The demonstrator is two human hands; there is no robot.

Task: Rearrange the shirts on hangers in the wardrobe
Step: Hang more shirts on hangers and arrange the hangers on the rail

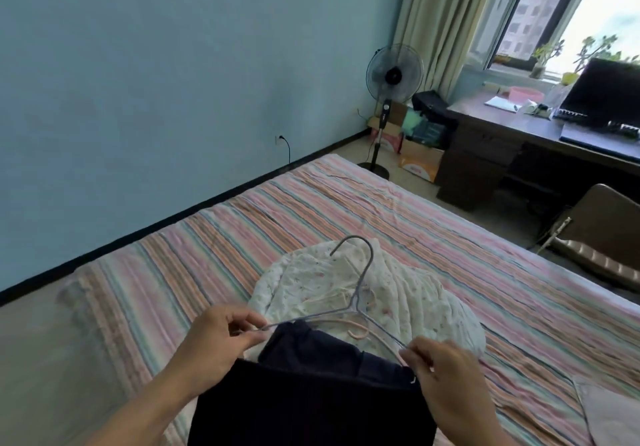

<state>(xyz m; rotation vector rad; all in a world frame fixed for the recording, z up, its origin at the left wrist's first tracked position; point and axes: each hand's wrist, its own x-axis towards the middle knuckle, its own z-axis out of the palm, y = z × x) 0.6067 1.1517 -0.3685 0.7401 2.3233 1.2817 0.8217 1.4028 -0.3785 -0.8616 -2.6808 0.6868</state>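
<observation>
Both hands pinch the grey hanger (349, 310): left hand (214, 341) and right hand (446, 373) at its shoulders, feeding it into the dark shirt (311, 400) on the near bed (381, 210). Early going; no wardrobe in sight.

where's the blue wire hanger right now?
Head view, low centre: the blue wire hanger is pinched at its ends by the left hand and right hand, above the dark garment.
</observation>
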